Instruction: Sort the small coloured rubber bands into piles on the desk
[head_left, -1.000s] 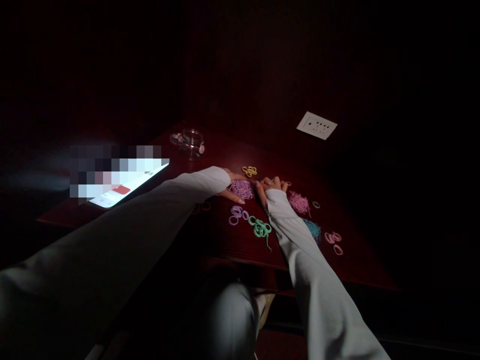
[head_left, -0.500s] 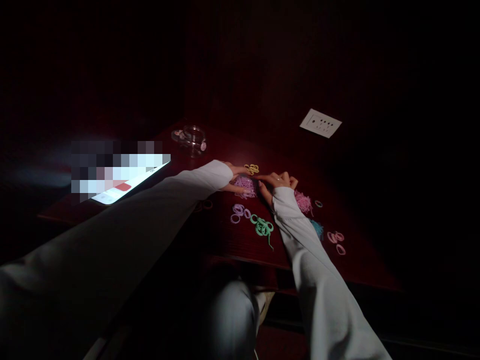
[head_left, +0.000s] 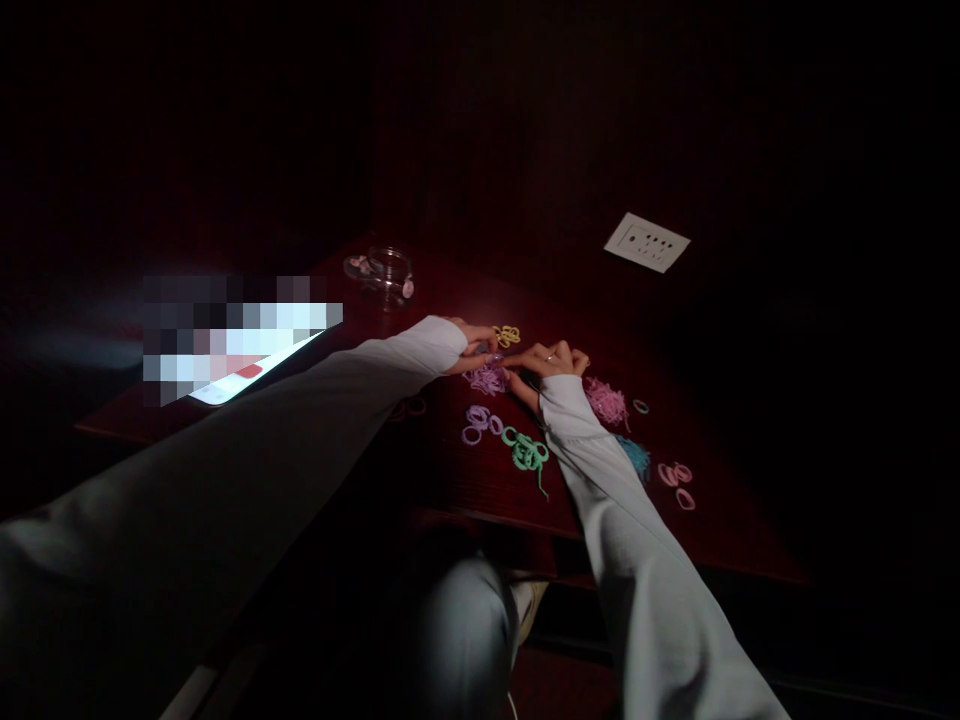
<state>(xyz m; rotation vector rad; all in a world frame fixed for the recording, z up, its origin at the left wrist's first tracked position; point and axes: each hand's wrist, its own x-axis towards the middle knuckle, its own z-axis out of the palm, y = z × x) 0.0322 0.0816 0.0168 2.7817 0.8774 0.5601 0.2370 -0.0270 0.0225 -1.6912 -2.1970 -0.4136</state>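
My left hand (head_left: 478, 343) is over the far side of a pile of purple strands (head_left: 487, 378), its thumb and fingers closed on a bit of them. From the right, my right hand (head_left: 553, 364), with a ring on one finger, pinches at the same purple bit with thumb and index finger. The fingertips of both hands nearly meet there, and dim light blurs the exact grip. Just beyond them lie yellow hair ties (head_left: 507, 335). Nearer to me are purple hair ties (head_left: 477, 424) and green hair ties (head_left: 526, 450), one with a loose tail.
Right of my right hand lie a pink strand pile (head_left: 606, 400), a blue strand pile (head_left: 636, 457), pink hair ties (head_left: 676, 474) and a single ring (head_left: 640, 406). A clear jar (head_left: 390, 278) and a lit phone (head_left: 247, 372) are on the left. A wall socket (head_left: 647, 242) is behind.
My fingers have drawn in from a more spread pose to close on the purple strands. The right hand has shifted slightly left. The view has moved a little.
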